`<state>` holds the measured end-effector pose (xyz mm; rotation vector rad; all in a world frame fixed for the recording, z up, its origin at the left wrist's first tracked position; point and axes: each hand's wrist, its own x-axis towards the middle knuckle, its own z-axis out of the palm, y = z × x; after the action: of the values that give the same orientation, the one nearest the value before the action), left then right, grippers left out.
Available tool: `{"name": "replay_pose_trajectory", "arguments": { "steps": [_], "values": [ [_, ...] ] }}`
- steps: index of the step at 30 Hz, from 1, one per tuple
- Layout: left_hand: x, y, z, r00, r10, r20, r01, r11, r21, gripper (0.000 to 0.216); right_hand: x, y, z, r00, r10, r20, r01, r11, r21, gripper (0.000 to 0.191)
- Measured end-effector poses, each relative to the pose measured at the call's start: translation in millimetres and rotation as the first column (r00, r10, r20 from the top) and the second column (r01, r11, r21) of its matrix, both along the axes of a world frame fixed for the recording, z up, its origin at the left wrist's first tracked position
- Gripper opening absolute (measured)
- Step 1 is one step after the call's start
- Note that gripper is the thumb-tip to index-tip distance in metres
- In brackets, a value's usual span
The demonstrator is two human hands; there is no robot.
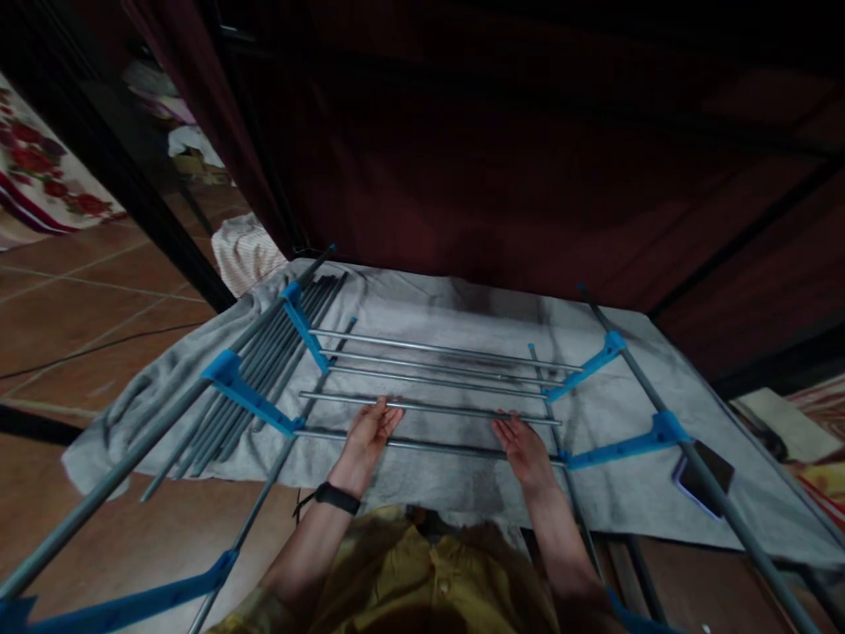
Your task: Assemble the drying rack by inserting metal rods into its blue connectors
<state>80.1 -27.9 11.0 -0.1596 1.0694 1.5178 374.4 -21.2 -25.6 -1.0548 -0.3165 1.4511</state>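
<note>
My left hand [373, 430] and my right hand [523, 447] are both closed on a thin metal rod [449, 409], held level across a rack frame. The rod's two ends are free of the blue plastic brackets. Just below it another rod [442, 447] runs between the near left bracket [254, 398] and the near right bracket [620, 443]. Several crossbars [436, 380] span the far left bracket [304, 328] and the far right bracket [587, 366]. Thicker grey tubes [158, 427] form the sides of the rack.
A bundle of loose grey tubes [264, 379] lies at the left on a grey cloth [422, 295]. At the right, a phone [705, 480] rests partly behind a side tube. A dark red curtain [495, 194] hangs behind, and tiled floor [99, 352] shows at the left.
</note>
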Motion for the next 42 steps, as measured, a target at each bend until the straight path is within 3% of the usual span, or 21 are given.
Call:
{"name": "replay_pose_trajectory", "arguments": {
  "steps": [9, 16, 21, 34, 42],
  "values": [
    [-0.1, 0.2, 2.5, 0.999, -0.041, -0.032, 0.042, 0.999, 0.022, 0.031, -3.4, 3.0, 0.1, 0.999, -0.011, -0.048, 0.013, 0.999, 0.039, 0.013],
    [0.5, 4.6, 1.2, 0.997, -0.022, -0.078, 0.019, 0.999, -0.039, 0.032, -4.8, 11.3, 0.1, 0.998, -0.034, -0.06, 0.029, 0.997, -0.076, 0.012],
    [1.9, 5.4, 1.5, 0.995, -0.001, -0.102, -0.003, 0.999, -0.044, 0.032, -6.0, 10.3, 4.5, 0.998, -0.039, -0.053, 0.034, 0.996, -0.08, 0.01],
    [4.5, 6.8, 5.6, 0.986, -0.096, -0.135, 0.089, 0.994, -0.056, 0.026, -3.3, 16.6, -2.7, 0.994, -0.089, -0.058, 0.079, 0.985, -0.156, 0.01],
    [4.1, 5.9, 5.6, 0.982, -0.137, -0.127, 0.127, 0.988, -0.086, 0.026, -0.7, 13.5, -2.9, 0.996, -0.037, -0.084, 0.029, 0.995, -0.093, 0.012]
  ]
}}
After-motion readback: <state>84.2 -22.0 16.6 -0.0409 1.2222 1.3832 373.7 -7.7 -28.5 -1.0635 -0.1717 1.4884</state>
